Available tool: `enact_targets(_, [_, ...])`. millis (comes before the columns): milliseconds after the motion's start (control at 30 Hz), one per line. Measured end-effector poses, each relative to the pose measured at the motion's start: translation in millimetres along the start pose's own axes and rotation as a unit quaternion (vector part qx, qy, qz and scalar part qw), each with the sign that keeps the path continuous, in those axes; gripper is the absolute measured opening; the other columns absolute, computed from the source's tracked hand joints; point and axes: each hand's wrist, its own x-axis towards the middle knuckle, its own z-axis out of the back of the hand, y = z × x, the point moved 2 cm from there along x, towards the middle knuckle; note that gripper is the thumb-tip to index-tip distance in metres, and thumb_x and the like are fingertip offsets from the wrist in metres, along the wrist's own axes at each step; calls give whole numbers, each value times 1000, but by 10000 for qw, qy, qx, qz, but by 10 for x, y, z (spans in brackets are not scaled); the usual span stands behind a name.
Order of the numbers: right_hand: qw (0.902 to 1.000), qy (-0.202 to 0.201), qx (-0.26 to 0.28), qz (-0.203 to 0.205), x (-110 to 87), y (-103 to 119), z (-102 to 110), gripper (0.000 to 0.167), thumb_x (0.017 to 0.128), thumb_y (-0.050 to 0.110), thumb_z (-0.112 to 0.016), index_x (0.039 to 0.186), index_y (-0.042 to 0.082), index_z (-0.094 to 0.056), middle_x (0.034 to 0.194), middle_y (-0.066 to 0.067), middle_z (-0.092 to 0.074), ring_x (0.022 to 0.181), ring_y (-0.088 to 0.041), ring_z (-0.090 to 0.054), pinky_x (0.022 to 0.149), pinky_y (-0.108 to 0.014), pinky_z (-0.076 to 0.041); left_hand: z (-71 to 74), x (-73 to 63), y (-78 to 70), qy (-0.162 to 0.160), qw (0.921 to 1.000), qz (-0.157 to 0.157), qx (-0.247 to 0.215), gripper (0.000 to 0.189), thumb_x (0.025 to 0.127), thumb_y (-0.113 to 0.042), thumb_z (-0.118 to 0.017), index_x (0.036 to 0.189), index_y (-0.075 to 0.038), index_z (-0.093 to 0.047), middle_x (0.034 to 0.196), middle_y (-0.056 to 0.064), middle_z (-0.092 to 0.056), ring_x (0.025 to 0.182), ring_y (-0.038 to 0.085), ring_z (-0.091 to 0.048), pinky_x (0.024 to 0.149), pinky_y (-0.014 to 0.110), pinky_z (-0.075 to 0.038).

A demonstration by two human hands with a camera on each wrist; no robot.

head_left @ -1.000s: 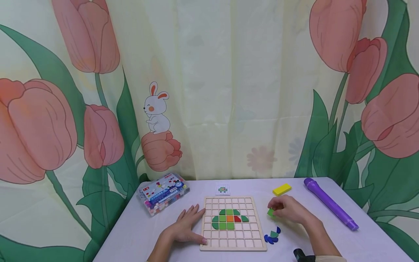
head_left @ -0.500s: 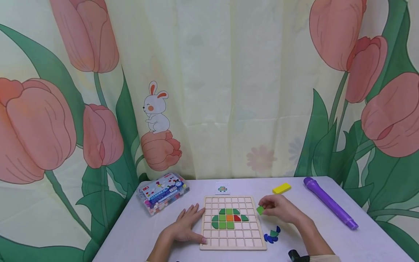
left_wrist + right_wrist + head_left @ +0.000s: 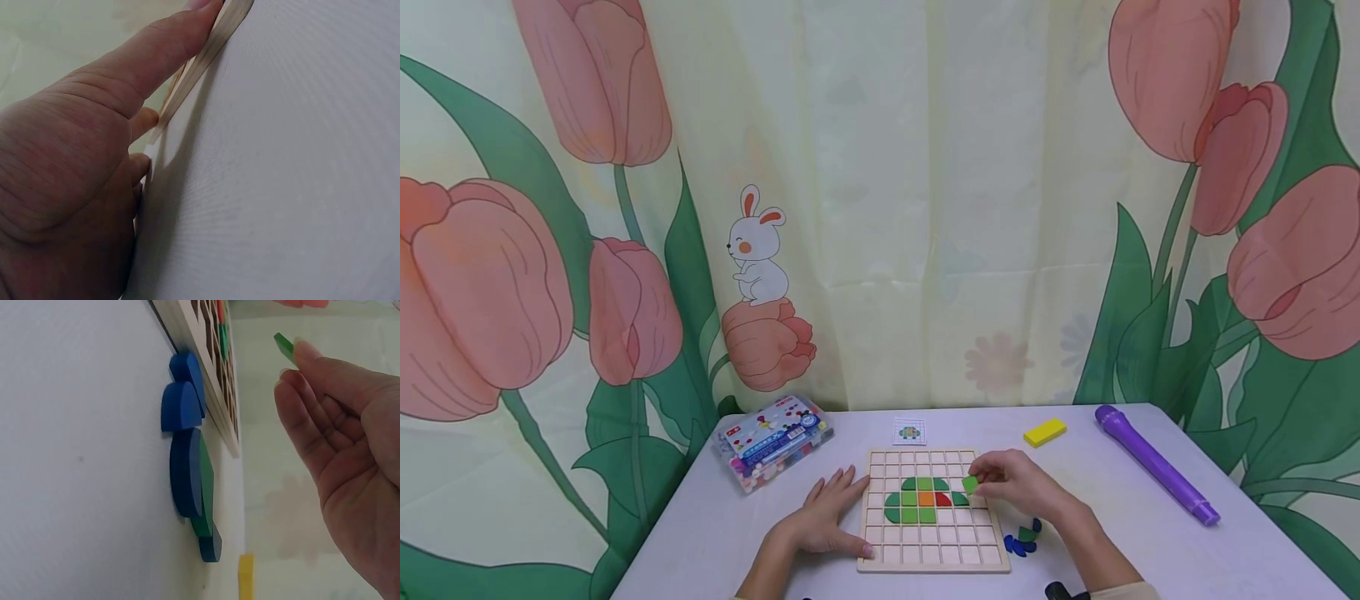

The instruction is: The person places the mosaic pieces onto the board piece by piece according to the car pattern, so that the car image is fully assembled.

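A wooden grid board (image 3: 895,550) lies on the white table, with green, orange and red tiles (image 3: 927,499) set in its middle cells. My left hand (image 3: 823,521) rests at the board's left edge, fingers spread and thumb on the lower left corner. In the left wrist view the thumb (image 3: 156,56) lies along the board's wooden edge (image 3: 206,56). My right hand (image 3: 1018,483) pinches a light green square tile (image 3: 971,484) over the board's right part. The right wrist view shows that tile (image 3: 284,347) edge-on between thumb and fingertips.
Blue curved pieces (image 3: 1019,547) and a darker green piece (image 3: 1027,534) lie right of the board. A yellow block (image 3: 1045,432) and a purple microphone-shaped stick (image 3: 1157,467) are farther right. Behind the board sits a small pattern card (image 3: 910,432); a clear plastic case (image 3: 777,442) stands back left.
My right hand has carried the light green tile leftward from beside the board to over its right columns. The left hand has stayed at the board's edge.
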Motion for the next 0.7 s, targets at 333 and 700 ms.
enact_targets(333, [9989, 338, -190, 257, 58, 64, -170, 22, 94, 16, -78, 114, 9, -74, 100, -2, -71, 87, -16, -61, 76, -19, -54, 0, 2, 9, 27, 10000, 16, -10, 112, 74, -69, -83, 164, -23, -33, 174, 16, -17, 163, 39, -8, 127, 69, -1])
enact_targets(700, [9976, 525, -246, 391, 112, 72, -267, 27, 93, 15, -79, 118, 7, -74, 101, -2, -73, 85, -12, -62, 75, -18, -54, -2, 2, 7, 10, 10000, -26, 48, 113, 75, -69, -82, 165, -22, -33, 174, 16, -17, 162, 39, -9, 127, 69, -2])
